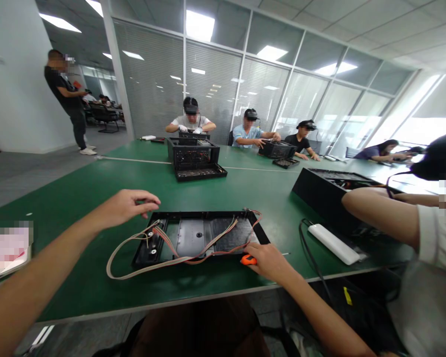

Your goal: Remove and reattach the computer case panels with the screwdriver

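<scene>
A black plastic panel (193, 237) with a raised rim lies flat on the green table in front of me. Pale and red wires (148, 270) run across it, and one bundle loops out over its left front edge. My left hand (128, 207) hovers by the panel's far left corner, fingers loosely bent and apart, holding nothing. At the near right corner, my right hand (269, 263) is closed around a screwdriver (249, 260). Its orange handle end sticks out on the left, and its thin shaft points right. Part of the handle is hidden by my fingers.
To the right, a white power bank (334, 243) with a black cable lies near a large black case (323, 203), beside a co-worker's arm. Across the table, co-workers handle other black cases (193, 151). A blurred pinkish item (7, 250) lies at the left edge.
</scene>
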Demonstrator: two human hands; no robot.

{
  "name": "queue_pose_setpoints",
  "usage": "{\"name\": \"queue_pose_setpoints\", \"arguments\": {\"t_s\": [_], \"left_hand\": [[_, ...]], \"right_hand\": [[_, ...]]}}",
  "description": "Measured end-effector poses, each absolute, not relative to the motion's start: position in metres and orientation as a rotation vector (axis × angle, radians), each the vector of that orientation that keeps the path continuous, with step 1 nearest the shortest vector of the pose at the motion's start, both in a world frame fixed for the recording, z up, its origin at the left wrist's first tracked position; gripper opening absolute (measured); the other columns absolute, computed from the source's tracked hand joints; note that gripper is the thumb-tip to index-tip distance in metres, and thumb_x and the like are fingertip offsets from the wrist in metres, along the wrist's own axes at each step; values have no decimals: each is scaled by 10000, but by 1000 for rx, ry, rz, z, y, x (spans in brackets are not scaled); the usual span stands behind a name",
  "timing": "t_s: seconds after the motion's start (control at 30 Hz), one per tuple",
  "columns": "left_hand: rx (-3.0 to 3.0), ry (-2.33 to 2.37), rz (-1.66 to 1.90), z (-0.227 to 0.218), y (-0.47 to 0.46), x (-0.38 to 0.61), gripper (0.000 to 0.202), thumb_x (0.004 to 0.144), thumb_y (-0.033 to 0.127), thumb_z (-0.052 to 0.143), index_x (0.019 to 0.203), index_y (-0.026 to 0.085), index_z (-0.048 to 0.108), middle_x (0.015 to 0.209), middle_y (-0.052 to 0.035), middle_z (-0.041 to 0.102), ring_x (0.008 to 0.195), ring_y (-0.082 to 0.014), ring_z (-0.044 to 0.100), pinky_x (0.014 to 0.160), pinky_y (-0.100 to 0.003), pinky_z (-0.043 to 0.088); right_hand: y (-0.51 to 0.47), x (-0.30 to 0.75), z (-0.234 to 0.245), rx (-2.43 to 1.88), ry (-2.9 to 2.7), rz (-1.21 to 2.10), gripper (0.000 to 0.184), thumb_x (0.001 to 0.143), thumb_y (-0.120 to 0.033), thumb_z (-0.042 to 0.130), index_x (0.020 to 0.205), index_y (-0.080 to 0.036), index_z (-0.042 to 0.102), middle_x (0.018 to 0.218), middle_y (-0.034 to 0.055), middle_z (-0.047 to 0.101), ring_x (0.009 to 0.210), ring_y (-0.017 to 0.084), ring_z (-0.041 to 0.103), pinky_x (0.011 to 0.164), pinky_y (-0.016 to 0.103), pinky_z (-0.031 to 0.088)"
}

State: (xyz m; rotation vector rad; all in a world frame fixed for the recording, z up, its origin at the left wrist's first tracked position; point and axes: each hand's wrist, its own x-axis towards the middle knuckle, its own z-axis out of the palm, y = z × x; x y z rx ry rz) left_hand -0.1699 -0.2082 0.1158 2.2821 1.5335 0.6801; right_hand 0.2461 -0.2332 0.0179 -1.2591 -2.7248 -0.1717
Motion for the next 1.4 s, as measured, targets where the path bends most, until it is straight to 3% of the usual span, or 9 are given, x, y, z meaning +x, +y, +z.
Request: {"name": "queue_pose_setpoints", "arguments": {"t_s": [0.13,0.3,0.5,0.7,0.8,1.17,1.4], "left_hand": [[2509,1520,567,87,-158,-170,374,784,465,438,939,213,666,941,-45,646,837,-160,587,791,-251,437],[2624,1489,482,50,-132,-161,347,816,375,406,965,189,659,941,-70,644,861,-154,579,809,-243,418],[2502,1554,660,23,-139,-164,336,801,398,431,955,196,651,979,-49,649,906,-172,579,837,-266,414],[2391,1675,722,28,-157,-163,302,779,424,463,875,199,639,823,-10,667,745,-146,596,719,-230,431],[2403,1647,679,33,-162,-160,308,790,423,447,850,205,657,861,-11,670,783,-149,600,735,-229,429],[2595,1504,657,20,-170,-154,318,837,364,404,881,204,676,928,-31,676,861,-149,607,826,-253,442],[2484,1502,812,14,-176,-160,310,813,393,436,853,205,680,905,-27,674,839,-147,607,819,-252,447]], "right_hand": [[-243,242,56,-1122,-2658,-157,180,797,-343,530,861,-179,567,817,41,594,690,134,557,588,237,358],[-236,204,102,-960,-2692,-62,284,805,-449,489,919,-203,574,857,54,604,728,139,563,625,237,389],[-142,150,74,-1332,-2732,-238,366,808,-423,483,1114,-227,528,1121,72,567,923,198,576,728,276,427],[-107,149,33,-1424,-2773,-197,388,825,-476,434,1099,-220,534,1016,74,628,922,213,590,743,285,429],[-120,157,29,-1381,-2787,-223,364,833,-474,415,1047,-212,550,972,72,637,874,216,605,708,290,435],[-147,158,40,-1534,-2868,-279,350,811,-477,459,871,-164,604,830,107,627,756,216,608,638,278,422],[-137,123,99,-945,-2503,-90,354,845,-464,415,814,-155,585,835,61,568,783,142,528,718,239,362]]}}
